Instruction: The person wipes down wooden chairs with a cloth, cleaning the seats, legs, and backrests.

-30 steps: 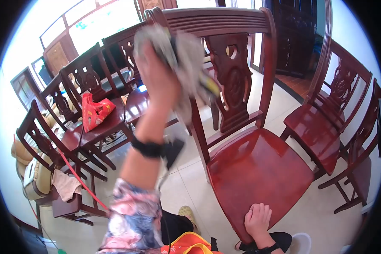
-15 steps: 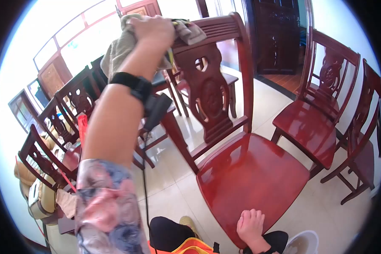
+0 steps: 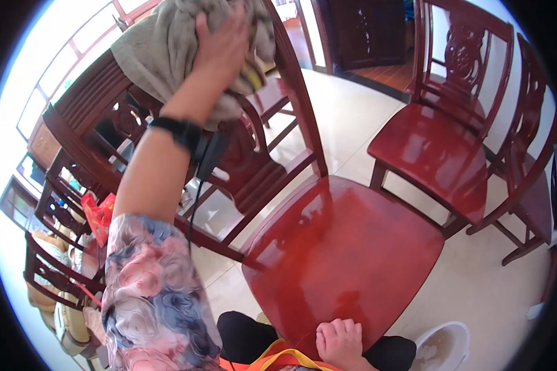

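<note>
The left hand (image 3: 224,38) presses a grey cloth (image 3: 167,46) flat against the top rail of the chair (image 3: 346,247), high on the backrest. Its grip is spread over the fabric rather than closed round it, palm down and fingers apart. The right hand (image 3: 339,337) rests on the front edge of the seat, fingers curled over it in a loose hold on the wood.

The likeliest slip is the cloth sliding off. It is only pinned by pressure, a large fold hangs free on the far side of the rail, and the carved backrest could snag that fold and drag it out from under the palm.

The seat looks glossy, so the right hand may have little purchase. A hard push on the rail could tip or skate the chair over the tiled floor (image 3: 353,117).

A cord (image 3: 195,198) dangles from the wristband (image 3: 178,131) close to the backrest slats and could catch there. A bucket (image 3: 442,346) stands just beside the front leg, within reach of a knock.
</note>
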`<action>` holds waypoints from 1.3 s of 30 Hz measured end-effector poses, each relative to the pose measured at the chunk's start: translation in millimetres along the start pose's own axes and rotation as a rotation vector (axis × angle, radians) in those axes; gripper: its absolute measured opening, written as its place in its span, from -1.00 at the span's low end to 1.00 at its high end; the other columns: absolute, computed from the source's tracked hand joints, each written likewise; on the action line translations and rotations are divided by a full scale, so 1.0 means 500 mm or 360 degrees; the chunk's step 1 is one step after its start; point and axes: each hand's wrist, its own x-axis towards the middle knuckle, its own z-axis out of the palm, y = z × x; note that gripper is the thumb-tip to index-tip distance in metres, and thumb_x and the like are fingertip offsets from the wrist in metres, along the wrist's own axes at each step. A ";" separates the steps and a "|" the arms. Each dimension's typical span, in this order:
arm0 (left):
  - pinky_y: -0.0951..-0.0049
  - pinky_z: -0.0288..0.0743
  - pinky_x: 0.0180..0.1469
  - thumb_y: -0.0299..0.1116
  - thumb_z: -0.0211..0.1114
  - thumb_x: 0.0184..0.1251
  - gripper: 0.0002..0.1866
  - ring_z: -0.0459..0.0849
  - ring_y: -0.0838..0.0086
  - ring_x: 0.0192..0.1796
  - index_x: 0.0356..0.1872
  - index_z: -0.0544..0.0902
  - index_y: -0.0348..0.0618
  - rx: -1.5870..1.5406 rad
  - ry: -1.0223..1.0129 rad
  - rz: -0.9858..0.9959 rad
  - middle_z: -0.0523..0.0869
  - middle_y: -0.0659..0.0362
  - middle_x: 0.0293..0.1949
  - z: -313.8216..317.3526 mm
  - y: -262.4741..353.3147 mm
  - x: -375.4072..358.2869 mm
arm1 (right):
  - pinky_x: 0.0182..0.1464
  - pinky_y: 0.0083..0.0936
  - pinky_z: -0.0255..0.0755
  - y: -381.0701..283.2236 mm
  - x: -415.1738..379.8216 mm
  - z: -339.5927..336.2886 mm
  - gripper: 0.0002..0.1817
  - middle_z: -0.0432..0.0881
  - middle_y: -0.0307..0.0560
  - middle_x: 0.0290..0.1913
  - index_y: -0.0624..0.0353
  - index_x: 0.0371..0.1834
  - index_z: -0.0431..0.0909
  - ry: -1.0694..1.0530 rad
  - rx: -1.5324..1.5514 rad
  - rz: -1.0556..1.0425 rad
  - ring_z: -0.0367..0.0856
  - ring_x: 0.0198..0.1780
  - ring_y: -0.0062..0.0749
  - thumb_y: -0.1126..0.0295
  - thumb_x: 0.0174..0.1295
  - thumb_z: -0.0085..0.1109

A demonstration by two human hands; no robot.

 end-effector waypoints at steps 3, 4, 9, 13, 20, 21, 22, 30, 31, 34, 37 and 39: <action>-0.45 0.00 0.16 -0.38 -0.06 0.26 -0.62 0.49 0.22 0.15 0.11 0.39 -0.16 -0.0654 -0.0820 0.0151 0.50 0.00 0.09 -0.047 0.106 -0.180 | -0.25 -0.27 0.20 0.008 -0.001 0.012 -0.89 0.40 -0.18 -0.38 0.00 -0.37 0.46 0.0043 0.0056 -0.0044 0.37 -0.27 -0.24 0.30 0.05 0.11; -0.43 0.01 0.16 -0.39 -0.08 0.25 -0.65 0.50 0.19 0.13 0.05 0.42 -0.19 -0.0790 -0.0530 0.0175 0.52 -0.02 0.04 -0.045 0.156 -0.265 | -0.25 -0.29 0.18 0.013 0.004 0.018 -0.87 0.41 -0.20 -0.39 0.00 -0.40 0.46 0.0122 0.0059 -0.0063 0.37 -0.27 -0.23 0.34 -0.05 0.17; 0.30 0.58 -0.39 -0.22 0.07 0.25 -0.77 0.64 0.29 -0.53 -0.50 0.62 -0.01 -0.0702 -0.0939 -0.0225 0.59 0.20 -0.60 -0.281 0.203 -0.303 | -0.26 -0.32 0.18 0.012 -0.001 0.024 -0.88 0.42 -0.25 -0.41 -0.02 -0.41 0.49 0.0204 0.0063 -0.0099 0.38 -0.28 -0.27 0.36 -0.05 0.20; 0.37 0.53 -0.12 -0.24 0.09 0.24 -0.81 0.64 0.34 -0.26 -0.34 0.59 -0.11 -0.1033 -0.0433 -0.0181 0.60 0.12 -0.39 -0.228 0.070 -0.306 | -0.26 -0.31 0.19 0.009 0.003 0.011 -0.89 0.41 -0.22 -0.42 -0.01 -0.43 0.47 0.0204 0.0107 -0.0092 0.38 -0.29 -0.24 0.37 -0.04 0.19; -0.22 0.28 0.11 -0.30 0.04 0.24 -0.58 0.13 0.11 0.37 0.15 0.42 -0.07 -0.0045 -0.0311 -0.0272 0.33 0.12 0.23 -0.159 -0.075 -0.232 | -0.27 -0.32 0.17 0.022 0.001 0.026 -0.91 0.39 -0.23 -0.42 -0.01 -0.44 0.45 0.0160 0.0085 -0.0068 0.37 -0.28 -0.28 0.32 0.03 0.14; -0.33 0.18 0.16 -0.24 0.08 0.24 -0.46 0.06 0.05 0.39 0.30 0.33 0.08 -0.0018 -0.0906 -0.0447 0.12 0.17 0.40 -0.179 -0.044 -0.254 | -0.26 -0.32 0.18 0.024 -0.002 0.028 -0.92 0.40 -0.22 -0.41 0.00 -0.43 0.46 0.0161 0.0128 -0.0063 0.37 -0.27 -0.28 0.32 0.04 0.14; -0.42 0.16 0.11 -0.23 0.09 0.23 -0.46 0.05 0.06 0.40 0.29 0.34 0.10 -0.0193 -0.0801 -0.0360 0.12 0.23 0.40 -0.165 -0.006 -0.319 | -0.26 -0.32 0.18 0.024 -0.001 0.030 -0.92 0.40 -0.22 -0.41 0.00 -0.43 0.46 0.0175 0.0131 -0.0056 0.37 -0.27 -0.28 0.32 0.04 0.14; 0.02 0.33 0.04 -0.45 0.13 0.04 -0.63 0.44 0.27 0.12 -0.04 0.54 -0.02 -0.1163 -0.0650 -0.0486 0.43 0.23 0.17 -0.173 0.236 -0.476 | -0.24 -0.32 0.19 0.026 -0.001 0.034 -0.92 0.42 -0.24 -0.40 -0.01 -0.41 0.48 0.0101 0.0116 -0.0030 0.38 -0.26 -0.30 0.31 0.04 0.13; 0.11 0.32 -0.12 -0.44 0.15 0.02 -0.70 0.47 0.32 0.05 -0.14 0.54 -0.01 -0.1157 -0.0438 -0.0581 0.50 0.27 0.03 -0.164 0.252 -0.452 | -0.24 -0.32 0.19 0.023 0.005 0.036 -0.92 0.42 -0.24 -0.40 -0.01 -0.41 0.48 0.0097 0.0108 -0.0021 0.38 -0.26 -0.30 0.31 0.04 0.13; 0.20 0.29 -0.11 -0.41 0.19 -0.03 -0.73 0.47 0.30 0.05 -0.21 0.51 -0.01 -0.1340 -0.0007 -0.0533 0.51 0.24 -0.02 -0.161 0.279 -0.358 | -0.24 -0.32 0.18 0.015 0.018 0.038 -0.92 0.41 -0.22 -0.40 -0.01 -0.42 0.48 0.0086 0.0065 0.0006 0.37 -0.26 -0.29 0.32 0.03 0.14; 0.19 0.33 0.01 -0.46 0.11 0.05 -0.75 0.43 0.20 0.12 -0.19 0.54 -0.06 -0.1226 -0.0042 -0.0614 0.49 0.09 0.01 -0.074 0.322 -0.244 | -0.25 -0.32 0.17 0.007 0.017 0.041 -0.91 0.40 -0.21 -0.41 -0.01 -0.42 0.47 0.0041 -0.0098 -0.0004 0.37 -0.27 -0.27 0.32 0.01 0.15; 0.23 0.35 0.01 -0.41 0.08 0.12 -0.76 0.40 0.25 0.16 -0.18 0.54 -0.22 -0.0790 -0.0084 -0.0547 0.49 0.05 0.00 0.046 0.419 -0.229 | -0.26 -0.31 0.17 0.006 0.018 0.046 -0.90 0.40 -0.21 -0.42 0.00 -0.42 0.47 0.0063 -0.0089 0.0010 0.37 -0.29 -0.26 0.33 -0.01 0.16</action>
